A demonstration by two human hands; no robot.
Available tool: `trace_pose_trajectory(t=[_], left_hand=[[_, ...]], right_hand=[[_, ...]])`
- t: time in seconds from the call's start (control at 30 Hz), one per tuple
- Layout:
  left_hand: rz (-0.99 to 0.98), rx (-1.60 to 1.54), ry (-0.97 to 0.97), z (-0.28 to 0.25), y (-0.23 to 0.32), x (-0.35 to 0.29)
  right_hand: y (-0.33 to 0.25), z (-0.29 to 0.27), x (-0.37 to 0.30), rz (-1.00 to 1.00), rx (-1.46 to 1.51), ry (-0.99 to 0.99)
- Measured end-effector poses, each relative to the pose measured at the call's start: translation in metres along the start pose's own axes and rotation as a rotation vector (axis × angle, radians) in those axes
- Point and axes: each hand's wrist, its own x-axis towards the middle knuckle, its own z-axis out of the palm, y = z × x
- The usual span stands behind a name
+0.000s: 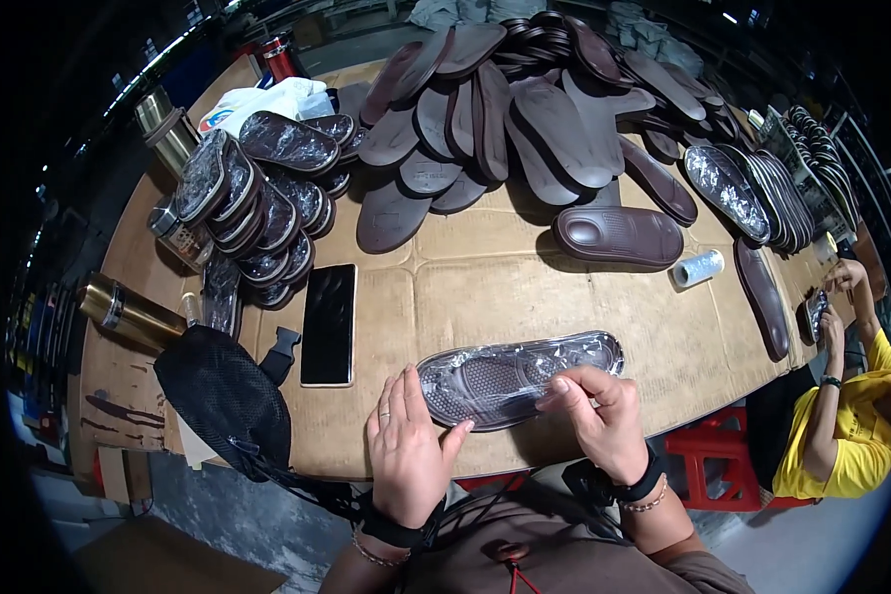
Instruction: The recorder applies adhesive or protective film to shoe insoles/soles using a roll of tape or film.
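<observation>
A dark brown insole or sole (495,381), dimpled on its upper face and wrapped in shiny clear plastic film, lies on the cardboard-topped table in front of me. My left hand (406,436) rests at its left end, fingers stretched out together and thumb apart along the near edge. Over the right half, my right hand (604,411) is closed, thumb and forefinger pinched at a glinting bit of the clear film. Beyond it sits an unwrapped brown sole (619,238), beside a small whitish roll (699,269).
Unwrapped soles (564,129) are heaped at the back; film-wrapped ones (257,213) are stacked left. A phone (329,327), black mesh pouch (223,396) and gold flask (129,309) lie left. On the right, a co-worker in a yellow shirt (846,445) handles a small dark item near a red stool (713,460).
</observation>
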Motion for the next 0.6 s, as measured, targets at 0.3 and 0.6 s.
trace_pose_trajectory(t=[0.3,0.6], left_hand=[[-0.002,0.016,0.016,0.002,0.003,-0.006],[-0.002,0.045,-0.019,0.001,0.001,-0.006]], right_hand=[[-0.023,0.0,0.055,-0.143,-0.2,-0.457],[-0.012,0.04,0.072,-0.169,-0.411,-0.821]])
